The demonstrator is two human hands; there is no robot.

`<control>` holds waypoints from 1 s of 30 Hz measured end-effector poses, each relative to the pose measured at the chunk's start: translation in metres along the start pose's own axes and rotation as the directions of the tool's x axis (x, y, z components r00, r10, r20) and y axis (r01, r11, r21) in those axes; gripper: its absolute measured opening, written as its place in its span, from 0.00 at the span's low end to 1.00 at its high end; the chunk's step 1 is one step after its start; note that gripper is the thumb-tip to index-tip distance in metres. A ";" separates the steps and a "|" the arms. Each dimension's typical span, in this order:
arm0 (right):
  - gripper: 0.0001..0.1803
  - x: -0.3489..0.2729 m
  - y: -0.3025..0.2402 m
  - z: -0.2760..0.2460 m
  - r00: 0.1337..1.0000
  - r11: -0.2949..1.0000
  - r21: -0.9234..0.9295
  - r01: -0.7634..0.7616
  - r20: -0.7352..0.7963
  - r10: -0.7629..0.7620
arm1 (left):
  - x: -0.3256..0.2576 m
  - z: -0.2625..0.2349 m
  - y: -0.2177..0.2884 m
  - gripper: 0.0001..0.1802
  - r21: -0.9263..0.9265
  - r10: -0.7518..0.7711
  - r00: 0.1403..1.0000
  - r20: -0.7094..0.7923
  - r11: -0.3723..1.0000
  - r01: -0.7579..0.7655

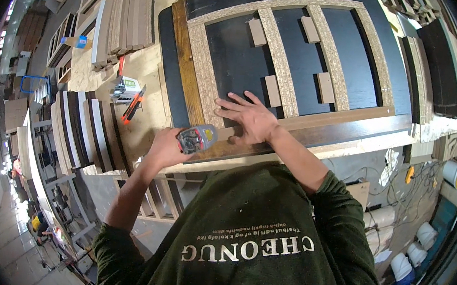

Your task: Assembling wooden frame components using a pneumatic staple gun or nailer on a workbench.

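My left hand (165, 148) is closed round a grey and red power tool (198, 138), which looks like a nail gun seen from its top. It is held over the near left corner of a frame of chipboard strips (281, 62) lying on a black panel (235, 54). My right hand (250, 121) holds nothing; its spread fingers press on the corner where a chipboard strip meets the long near strip (334, 116). A brown wooden bar (186, 63) lies along the frame's left side. Small wood blocks (326, 87) sit against the inner strips. The tool's tip is hidden.
Left of the panel lie an orange and black utility knife (134, 105) and a small white and green box (126, 90). Stacked boards (130, 21) and a bottle (76, 42) are farther left. More boards (442, 70) stand at the right. Cables (421, 188) lie on the floor.
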State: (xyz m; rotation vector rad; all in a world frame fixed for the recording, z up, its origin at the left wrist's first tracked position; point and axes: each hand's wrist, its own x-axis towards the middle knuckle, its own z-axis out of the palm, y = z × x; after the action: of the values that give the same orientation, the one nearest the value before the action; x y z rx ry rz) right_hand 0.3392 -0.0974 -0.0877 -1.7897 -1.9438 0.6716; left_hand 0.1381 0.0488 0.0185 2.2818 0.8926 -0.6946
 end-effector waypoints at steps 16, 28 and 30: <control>0.45 -0.005 0.001 -0.002 0.998 0.998 0.063 0.027 -0.058 -0.023 | -0.009 0.011 -0.005 0.22 0.012 0.060 0.992 -0.108 0.998 -0.059; 0.48 -0.089 0.037 -0.064 0.996 0.999 -0.031 0.021 -0.091 -0.024 | -0.069 0.073 0.039 0.24 -0.488 -0.141 0.948 -0.285 0.873 -0.017; 0.48 -0.111 0.061 -0.078 0.998 0.996 -0.084 -0.016 -0.063 0.011 | -0.063 0.088 0.060 0.26 -0.524 -0.154 0.940 -0.305 0.851 -0.031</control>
State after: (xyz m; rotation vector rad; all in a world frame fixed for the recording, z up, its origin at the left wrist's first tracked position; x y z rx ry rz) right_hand 0.4445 -0.1983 -0.0597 -1.8526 -1.9470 0.5394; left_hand 0.1198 -0.0737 0.0173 1.8970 1.1549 -0.0489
